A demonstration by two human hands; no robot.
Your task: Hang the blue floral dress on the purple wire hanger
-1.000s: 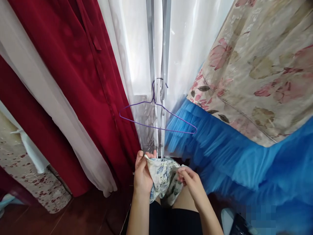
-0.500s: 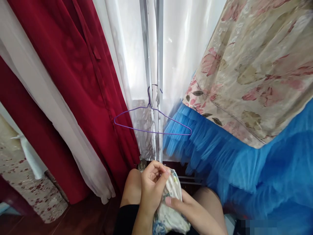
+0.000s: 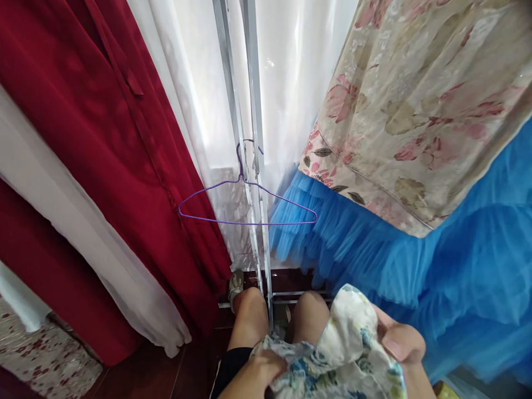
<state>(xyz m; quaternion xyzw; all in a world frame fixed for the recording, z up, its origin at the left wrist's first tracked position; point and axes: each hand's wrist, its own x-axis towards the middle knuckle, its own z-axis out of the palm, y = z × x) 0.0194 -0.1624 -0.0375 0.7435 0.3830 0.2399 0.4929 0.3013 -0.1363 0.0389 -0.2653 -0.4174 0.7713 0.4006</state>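
Observation:
A white cloth with a blue, green and yellow floral print (image 3: pixel 353 354) is spread across my lap between my two hands. My left hand (image 3: pixel 260 374) is low in the view, its fingers curled into the near left part of the cloth. At the right side, my right hand (image 3: pixel 401 338) is closed on the cloth's edge, thumb in front and the other fingers partly behind the fabric. A raised, rounded flap of cloth stands beside it. Beyond my knees, a thin purple wire hanger (image 3: pixel 249 223) hangs by its hook on a metal frame.
Upright metal posts (image 3: pixel 253 111) stand in front of a white curtain (image 3: pixel 286 66). Long red fabric (image 3: pixel 166 221) hangs at the left beside a pale drape (image 3: pixel 83 233). On the right hang a beige floral garment (image 3: pixel 415 122) and blue ruffled tulle (image 3: pixel 399 277).
My hands have moved apart, from close together in front of me. The bunched cloth is now spread wider, with my right hand farther right. The view has shifted slightly.

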